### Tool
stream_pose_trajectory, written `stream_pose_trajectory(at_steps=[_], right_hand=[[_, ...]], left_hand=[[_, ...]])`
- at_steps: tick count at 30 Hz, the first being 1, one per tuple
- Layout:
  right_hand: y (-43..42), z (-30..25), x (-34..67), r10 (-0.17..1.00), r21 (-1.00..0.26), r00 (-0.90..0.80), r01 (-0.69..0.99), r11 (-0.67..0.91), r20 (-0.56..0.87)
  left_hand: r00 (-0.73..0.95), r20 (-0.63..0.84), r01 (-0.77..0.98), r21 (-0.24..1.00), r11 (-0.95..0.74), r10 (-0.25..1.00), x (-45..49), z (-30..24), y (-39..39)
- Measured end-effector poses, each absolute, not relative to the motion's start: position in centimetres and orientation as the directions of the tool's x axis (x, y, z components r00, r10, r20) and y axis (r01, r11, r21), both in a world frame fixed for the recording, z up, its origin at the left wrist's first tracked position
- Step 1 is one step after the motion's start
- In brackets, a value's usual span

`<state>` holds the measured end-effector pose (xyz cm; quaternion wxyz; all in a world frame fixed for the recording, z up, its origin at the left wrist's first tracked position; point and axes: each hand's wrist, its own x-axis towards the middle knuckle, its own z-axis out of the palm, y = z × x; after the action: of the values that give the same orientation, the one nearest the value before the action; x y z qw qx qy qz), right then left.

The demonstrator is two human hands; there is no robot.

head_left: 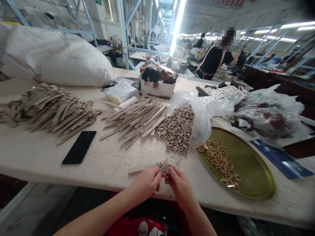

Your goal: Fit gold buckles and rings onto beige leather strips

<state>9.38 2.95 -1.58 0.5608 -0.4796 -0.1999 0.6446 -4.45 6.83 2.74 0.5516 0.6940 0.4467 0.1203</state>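
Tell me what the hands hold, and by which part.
One beige strap, pinched at its right end by both the left hand and the right hand; its long part juts left.

Bare table (110, 160) lies open between the phone (79, 147) and the brass tray (258, 177); farther back, strips (136, 119) and loops (177, 129) (spilling from a bag (204, 114)) block the way.

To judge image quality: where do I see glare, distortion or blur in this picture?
Head view: the ceiling lamp burns out to white; the table edges bow, a wide-lens distortion; the top right corner is dark; the left hand, right hand and strap look sharp, with soft shadows.
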Motion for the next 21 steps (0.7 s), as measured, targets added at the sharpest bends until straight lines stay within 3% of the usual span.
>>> stream_pose_trajectory(at_steps=[3, 9, 18, 21], right_hand=[[2.6, -1.2, 9.4, 0.911, -0.785, 0.062, -0.533, -0.314, -0.407], [2.0, 0.1, 9.3, 0.909, -0.669, 0.021, -0.684, -0.29, -0.416], [0.8, 0.9, 8.9, 0.916, -0.648, -0.102, -0.676, -0.35, -0.388], [1.0, 0.1, 8.7, 0.921, -0.694, -0.007, -0.654, -0.299, -0.391]], left_hand=[[0.588, -0.272, 0.494, 0.866, -0.072, 0.762, -4.6, 2.9, 6.2], [0.603, -0.345, 0.418, 0.905, 0.084, 0.719, -5.4, 2.9, 5.5], [0.698, -0.432, 0.305, 0.901, 0.307, 0.571, -5.1, 3.1, 4.1], [0.702, -0.426, 0.323, 0.905, 0.277, 0.571, -5.2, 2.8, 4.3]])
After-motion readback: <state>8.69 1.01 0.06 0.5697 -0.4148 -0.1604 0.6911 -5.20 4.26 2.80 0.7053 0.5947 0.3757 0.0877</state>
